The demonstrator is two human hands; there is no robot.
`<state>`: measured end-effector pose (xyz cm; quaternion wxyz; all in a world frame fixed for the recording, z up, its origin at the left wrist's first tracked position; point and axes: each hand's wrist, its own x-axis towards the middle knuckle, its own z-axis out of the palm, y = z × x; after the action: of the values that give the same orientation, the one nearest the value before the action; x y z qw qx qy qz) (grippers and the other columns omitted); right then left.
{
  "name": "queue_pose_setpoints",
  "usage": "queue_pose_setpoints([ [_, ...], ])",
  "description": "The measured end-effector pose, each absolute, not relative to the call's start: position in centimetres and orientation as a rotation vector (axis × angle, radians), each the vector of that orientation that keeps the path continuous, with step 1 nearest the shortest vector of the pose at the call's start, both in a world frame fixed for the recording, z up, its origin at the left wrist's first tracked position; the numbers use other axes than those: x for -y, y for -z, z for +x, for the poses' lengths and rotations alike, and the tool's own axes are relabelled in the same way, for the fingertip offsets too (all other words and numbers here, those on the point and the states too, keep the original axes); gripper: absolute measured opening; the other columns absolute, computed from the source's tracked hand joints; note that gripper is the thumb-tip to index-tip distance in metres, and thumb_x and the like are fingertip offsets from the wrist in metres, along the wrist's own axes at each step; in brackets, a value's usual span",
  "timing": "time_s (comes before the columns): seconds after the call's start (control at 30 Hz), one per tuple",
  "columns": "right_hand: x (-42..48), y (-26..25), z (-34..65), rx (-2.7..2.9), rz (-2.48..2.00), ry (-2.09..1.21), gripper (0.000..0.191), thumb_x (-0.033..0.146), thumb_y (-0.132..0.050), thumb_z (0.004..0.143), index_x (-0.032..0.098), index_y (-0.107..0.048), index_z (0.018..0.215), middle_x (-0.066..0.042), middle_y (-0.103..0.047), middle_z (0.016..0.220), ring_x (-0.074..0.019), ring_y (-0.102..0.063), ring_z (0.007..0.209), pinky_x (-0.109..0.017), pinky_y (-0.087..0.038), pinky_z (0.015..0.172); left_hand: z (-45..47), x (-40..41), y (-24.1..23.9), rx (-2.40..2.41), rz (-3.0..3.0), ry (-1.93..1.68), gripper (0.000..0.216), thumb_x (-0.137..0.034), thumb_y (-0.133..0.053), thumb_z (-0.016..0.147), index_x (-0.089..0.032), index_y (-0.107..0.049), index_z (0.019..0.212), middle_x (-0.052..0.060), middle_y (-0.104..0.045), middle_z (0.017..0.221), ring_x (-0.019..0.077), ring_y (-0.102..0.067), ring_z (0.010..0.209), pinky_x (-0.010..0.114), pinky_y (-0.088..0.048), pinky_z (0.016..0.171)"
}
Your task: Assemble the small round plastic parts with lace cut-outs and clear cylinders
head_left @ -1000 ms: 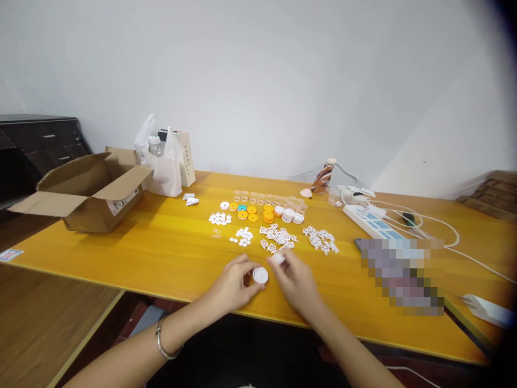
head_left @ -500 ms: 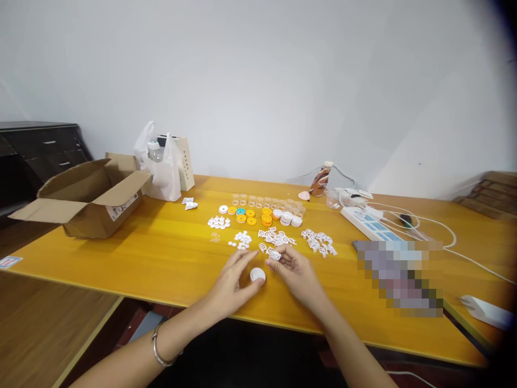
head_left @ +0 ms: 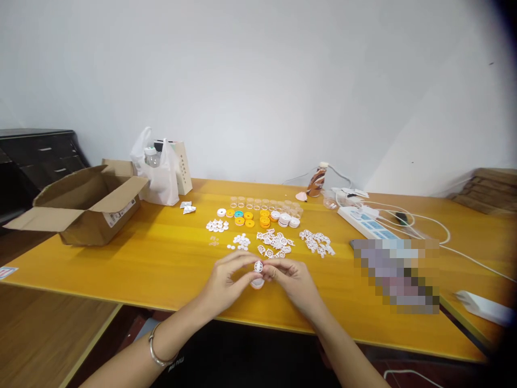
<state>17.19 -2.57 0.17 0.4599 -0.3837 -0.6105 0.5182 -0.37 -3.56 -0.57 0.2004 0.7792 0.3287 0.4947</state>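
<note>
My left hand (head_left: pixel 226 281) and my right hand (head_left: pixel 293 278) meet over the near edge of the yellow table (head_left: pixel 141 258). Their fingertips pinch a small white lattice piece (head_left: pixel 258 266) between them. A white round cap (head_left: pixel 257 283) sits just under it, held by my left fingers. Beyond my hands lie heaps of white lattice pieces (head_left: pixel 276 242) and small white discs (head_left: pixel 241 241). Further back stand orange, teal and white round caps (head_left: pixel 258 216) and a row of clear little cups (head_left: pixel 262 203).
An open cardboard box (head_left: pixel 86 203) sits at the left end, with a white plastic bag (head_left: pixel 158 171) behind it. A brown bottle (head_left: pixel 316 181), a white power strip (head_left: pixel 365 222) with cables and a blurred patch lie to the right. A dark cabinet (head_left: pixel 38 156) stands far left.
My right hand has carried the white lattice piece leftward to meet my left hand. The white cap has risen off the table in my left fingers. The view has tilted slightly down.
</note>
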Motion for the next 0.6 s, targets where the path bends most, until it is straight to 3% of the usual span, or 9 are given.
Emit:
queue_pose_setpoints([
  [0.27, 2.8, 0.3, 16.9, 1.536, -0.917, -1.252, 0.021, 0.039, -0.065, 0.072, 0.025, -0.073, 0.085, -0.001, -0.072, 0.073, -0.0182, -0.065, 0.068, -0.035, -0.054, 0.073, -0.7, 3.0, 1.6, -0.992, 2.839, -1.367, 0.028, -0.02, -0.045, 0.091, -0.018, -0.053, 0.118, 0.008, -0.066, 0.098, 0.0168, -0.064, 0.086, 0.031, -0.054, 0.077],
  [0.6, 3.0, 1.0, 17.0, 1.584, -0.949, -1.145, 0.02, 0.033, -0.061, 0.075, 0.024, -0.072, 0.089, 0.0, -0.072, 0.075, -0.0182, -0.067, 0.067, -0.034, -0.056, 0.07, -0.1, 3.0, 3.0, -0.948, 2.983, -1.432, 0.03, -0.013, -0.045, 0.089, -0.014, -0.051, 0.118, 0.012, -0.066, 0.102, 0.0196, -0.064, 0.092, 0.033, -0.055, 0.078],
])
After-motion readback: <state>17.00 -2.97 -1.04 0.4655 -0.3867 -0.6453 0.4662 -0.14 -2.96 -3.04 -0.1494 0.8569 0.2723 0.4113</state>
